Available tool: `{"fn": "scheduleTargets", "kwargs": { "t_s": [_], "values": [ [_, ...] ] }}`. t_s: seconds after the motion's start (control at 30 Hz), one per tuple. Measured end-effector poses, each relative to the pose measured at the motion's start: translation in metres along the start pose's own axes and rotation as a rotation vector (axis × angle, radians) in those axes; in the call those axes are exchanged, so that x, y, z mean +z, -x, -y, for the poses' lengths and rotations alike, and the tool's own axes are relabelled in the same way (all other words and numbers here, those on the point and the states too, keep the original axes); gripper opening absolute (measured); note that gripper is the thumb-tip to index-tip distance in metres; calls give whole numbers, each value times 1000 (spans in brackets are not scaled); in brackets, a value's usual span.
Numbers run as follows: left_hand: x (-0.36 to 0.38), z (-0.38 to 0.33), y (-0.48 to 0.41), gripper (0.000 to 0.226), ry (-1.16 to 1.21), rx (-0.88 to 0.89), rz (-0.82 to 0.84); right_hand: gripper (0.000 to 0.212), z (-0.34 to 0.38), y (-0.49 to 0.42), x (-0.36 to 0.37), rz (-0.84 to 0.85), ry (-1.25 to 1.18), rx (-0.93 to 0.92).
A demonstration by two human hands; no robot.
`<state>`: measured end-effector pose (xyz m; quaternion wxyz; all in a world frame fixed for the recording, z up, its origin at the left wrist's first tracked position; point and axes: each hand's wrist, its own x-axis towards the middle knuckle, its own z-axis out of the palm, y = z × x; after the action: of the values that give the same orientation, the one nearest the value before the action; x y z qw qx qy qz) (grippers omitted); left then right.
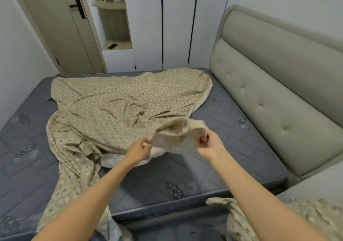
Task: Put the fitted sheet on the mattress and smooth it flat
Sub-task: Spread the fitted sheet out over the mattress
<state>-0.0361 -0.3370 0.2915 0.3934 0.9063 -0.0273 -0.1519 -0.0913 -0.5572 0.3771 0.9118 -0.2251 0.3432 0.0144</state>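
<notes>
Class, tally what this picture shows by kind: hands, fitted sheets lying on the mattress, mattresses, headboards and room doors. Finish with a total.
hands: 2 (left hand, right hand, both pinching the sheet's edge)
fitted sheet: 1
mattress: 1
headboard: 1
room door: 1
total: 6

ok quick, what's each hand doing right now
left hand: fingers pinching the fitted sheet edge
right hand: fingers pinching the same edge
</notes>
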Motion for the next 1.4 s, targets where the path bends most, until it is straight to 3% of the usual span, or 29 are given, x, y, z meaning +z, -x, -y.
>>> {"fn": "scheduleTargets", "kwargs": {
  "t_s": [0.1, 0.2, 0.3, 0.47, 0.53, 0.63, 0.77, 0.83, 0.9, 0.93, 1.0, 1.1, 1.17, 1.2, 1.3, 1.33, 1.4],
  "values": [
    [2, -45, 10, 16, 189, 87, 103, 17, 22, -17, -27, -63, 65, -16],
    [9, -86, 17, 14, 149, 196, 140, 26, 43, -28, -51, -41, 166, 12],
    [15, -107, 20, 12, 142, 245, 156, 18, 54, -26, -65, 1, 214, 42],
    [8, -123, 13, 18, -500, 456, -106, 34, 79, -31, -73, -69, 82, -63],
    [2, -122, 14, 19, -597, 462, -205, 34, 94, -35, -78, -92, 16, -79],
    [-4, -113, 15, 12, -689, 357, -223, 42, 109, -33, -81, -55, -59, -84],
    [4, -117, 13, 8, -479, 239, -115, 44, 125, -22, -79, -112, -9, -112],
    [17, -128, 14, 16, -344, 170, -5, 30, 128, -21, -82, -108, 15, -86],
    [31, -143, 15, 19, -224, 96, 140, 21, 130, -9, -80, -225, 122, -66],
    [34, -148, 18, 24, -213, 68, 218, 29, 129, -8, -82, -261, 138, -85],
    [37, -154, 18, 51, -428, 48, 374, 41, 129, -10, -84, -257, 146, -63],
    [31, -148, 10, 85, -912, 23, 468, 38, 129, -20, -85, -248, 398, 33],
    [27, -134, -1, 63, -1110, 38, 380, 13, 127, -32, -93, -204, 614, 138],
    [26, -128, -7, 46, -1175, 64, 323, 12, 121, -34, -98, -188, 741, 188],
    [25, -115, -32, 33, -1190, 17, 297, 9, 99, -42, -101, -223, 1072, 241],
    [26, -112, -40, 35, -1153, -30, 334, 5, 92, -48, -102, -265, 1165, 179],
    [29, -107, -56, 39, -1005, -138, 407, 20, 87, -65, -107, -350, 1283, 53]
  ]
}}
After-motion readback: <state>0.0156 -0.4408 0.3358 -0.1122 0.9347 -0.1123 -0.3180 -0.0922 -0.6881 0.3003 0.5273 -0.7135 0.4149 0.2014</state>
